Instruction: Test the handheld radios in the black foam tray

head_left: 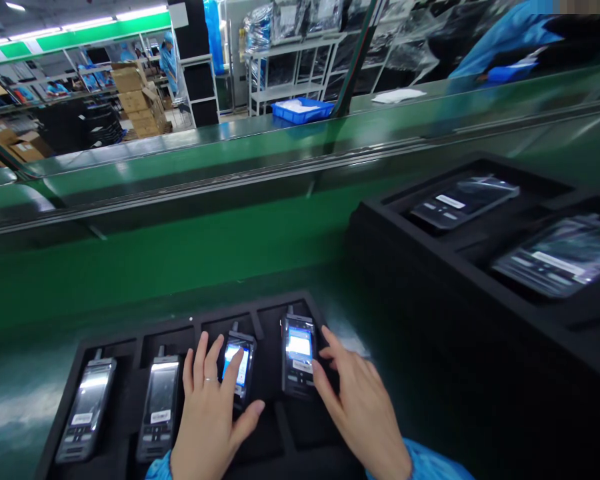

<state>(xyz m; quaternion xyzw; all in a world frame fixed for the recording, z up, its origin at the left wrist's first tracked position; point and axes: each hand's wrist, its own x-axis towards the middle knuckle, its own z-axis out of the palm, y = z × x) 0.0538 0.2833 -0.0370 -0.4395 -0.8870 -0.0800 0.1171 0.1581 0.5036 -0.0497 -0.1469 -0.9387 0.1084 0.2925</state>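
My left hand (213,400) lies spread over a handheld phone with a stub antenna (239,367), its index fingertip on the lit screen. To the right, another lit handheld phone (299,353) sits in its slot, with my right hand (357,393) at its right edge, thumb and fingers apart. Neither hand grips anything. Two more handhelds with dark screens, one at the far left (87,407) and one beside it (160,403), rest in the same black foam tray (267,333). My left palm and fingers hide part of the phone beneath.
A tall stack of black foam trays (405,280) stands at the right, holding more handhelds (463,200). Behind the green bench runs a raised ledge (200,143) with a blue bin (303,110). A blue sleeve (505,37) of another person shows at upper right.
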